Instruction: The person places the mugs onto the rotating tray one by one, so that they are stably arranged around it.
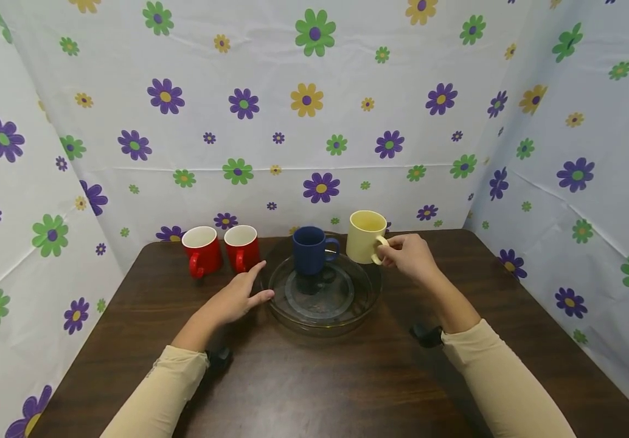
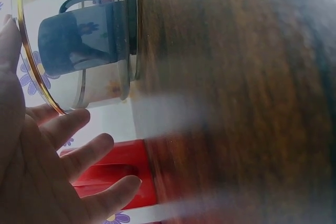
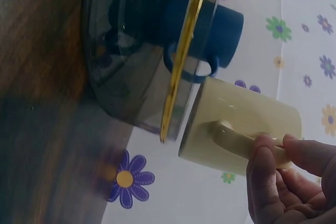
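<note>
My right hand (image 1: pixel 410 258) pinches the handle of a pale yellow mug (image 3: pixel 239 124) between thumb and fingers. The mug is upright and raised, its base about level with the gold rim of a clear round tray (image 1: pixel 317 328). In the head view it overlaps the tray's back right edge. Inside the tray, toward the back, a dark blue mug (image 1: pixel 308 252) stands upright with its handle to the right. My left hand (image 1: pixel 232 298) is at the tray's left side, fingers spread and relaxed, fingertips right at the rim, with nothing in its grasp.
Two red mugs with white insides, one farther left (image 1: pixel 202 249) and one nearer the tray (image 1: pixel 242 248), stand on the dark wooden table (image 1: pixel 314 389), handles toward me. Flower-printed white cloth (image 1: pixel 271 121) hangs behind and along both sides.
</note>
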### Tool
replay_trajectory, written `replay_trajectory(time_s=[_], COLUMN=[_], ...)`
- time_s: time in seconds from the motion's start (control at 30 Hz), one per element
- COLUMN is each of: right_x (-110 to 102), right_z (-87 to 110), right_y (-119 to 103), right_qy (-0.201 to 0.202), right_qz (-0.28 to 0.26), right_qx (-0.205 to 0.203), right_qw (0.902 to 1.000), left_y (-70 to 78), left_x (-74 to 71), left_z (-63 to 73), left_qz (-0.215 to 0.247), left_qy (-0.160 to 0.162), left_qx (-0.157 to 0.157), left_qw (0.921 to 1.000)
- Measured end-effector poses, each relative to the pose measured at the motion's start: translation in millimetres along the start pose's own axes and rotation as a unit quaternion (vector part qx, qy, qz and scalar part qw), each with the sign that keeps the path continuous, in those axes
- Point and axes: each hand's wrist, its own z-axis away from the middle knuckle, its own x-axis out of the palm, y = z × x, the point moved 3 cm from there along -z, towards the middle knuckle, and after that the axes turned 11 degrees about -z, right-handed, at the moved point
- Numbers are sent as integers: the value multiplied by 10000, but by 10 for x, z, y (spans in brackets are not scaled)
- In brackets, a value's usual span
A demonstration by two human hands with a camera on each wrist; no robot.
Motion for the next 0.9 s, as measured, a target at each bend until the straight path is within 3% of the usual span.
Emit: replay_trajectory(time_s=[0.47, 0.9], right_x=[219, 470], right_z=[63, 102], right_y=[-13, 110], right_qy=[-199, -436], right_qz=[-34, -358], right_qx=[-52, 256], right_qw=[9998, 9981], left_y=[-14, 13], left_x=[5, -1], left_z=[-20, 9], left_qz=[-42, 37], left_qy=[27, 96], left_qx=[-11, 83], left_qw=[10000, 9999])
